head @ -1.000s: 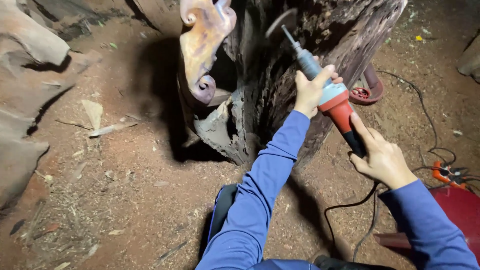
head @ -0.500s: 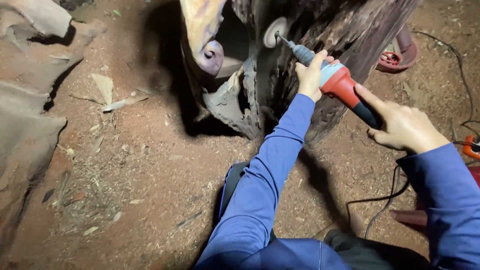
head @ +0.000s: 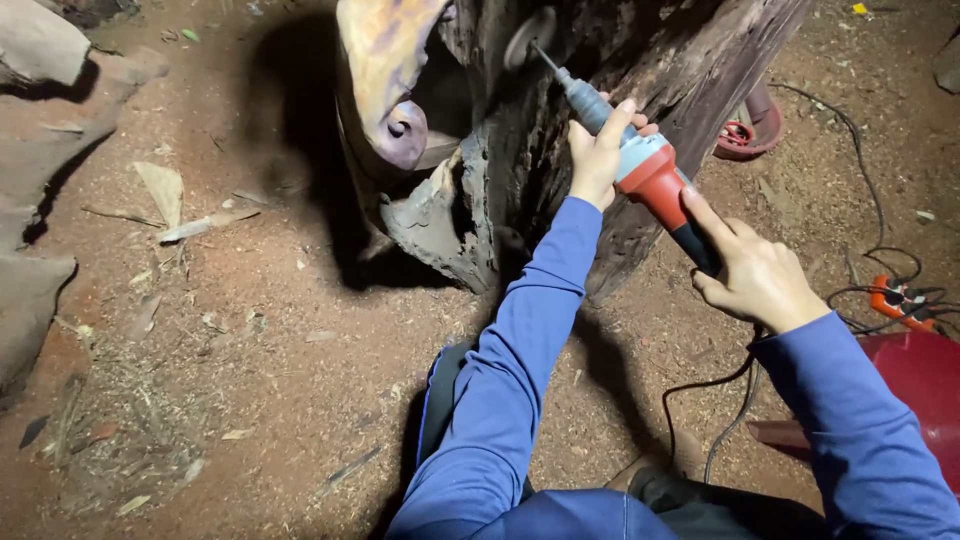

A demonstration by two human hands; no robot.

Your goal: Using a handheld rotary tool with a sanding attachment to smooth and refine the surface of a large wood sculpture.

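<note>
A red-and-grey rotary grinder (head: pixel 640 170) meets the dark carved tree stump (head: pixel 600 90), its disc (head: pixel 527 38) against the wood. The left hand (head: pixel 597 150) clamps the front; the right hand (head: pixel 755 275) wraps the rear handle beside the stump.

Reddish dirt floor (head: pixel 300 400) (strewn with sawdust) bears wood chips (head: pixel 160 190), a black cable (head: pixel 720 420) and the stump (head: pixel 620 90).

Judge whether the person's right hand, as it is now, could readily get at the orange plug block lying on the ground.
Probably not: the right hand grips the rear handle of the grinder, and the orange plug block lies apart, off to its right.
</note>
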